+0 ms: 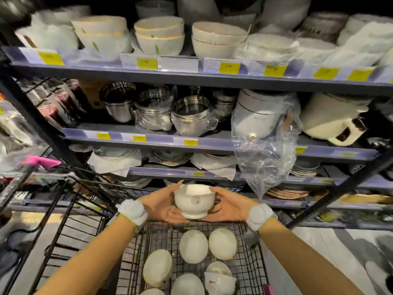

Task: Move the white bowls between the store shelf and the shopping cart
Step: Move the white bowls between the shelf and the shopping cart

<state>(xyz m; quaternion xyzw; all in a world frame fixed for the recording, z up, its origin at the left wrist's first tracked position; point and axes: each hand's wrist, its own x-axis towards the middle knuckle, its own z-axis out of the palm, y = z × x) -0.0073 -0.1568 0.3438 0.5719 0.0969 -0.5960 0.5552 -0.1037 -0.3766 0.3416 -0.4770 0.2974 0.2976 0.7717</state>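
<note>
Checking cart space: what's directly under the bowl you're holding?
Under the held bowl, cupped by the left hand and right hand, lies the cart basket with white bowls. The hands cover the basket's front edge.

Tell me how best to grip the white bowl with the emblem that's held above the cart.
Cup the white bowl by its curved side walls, left hand and right hand from opposite sides, fingers under its narrow foot. It's upright, and the wall flares out above the foot.
</note>
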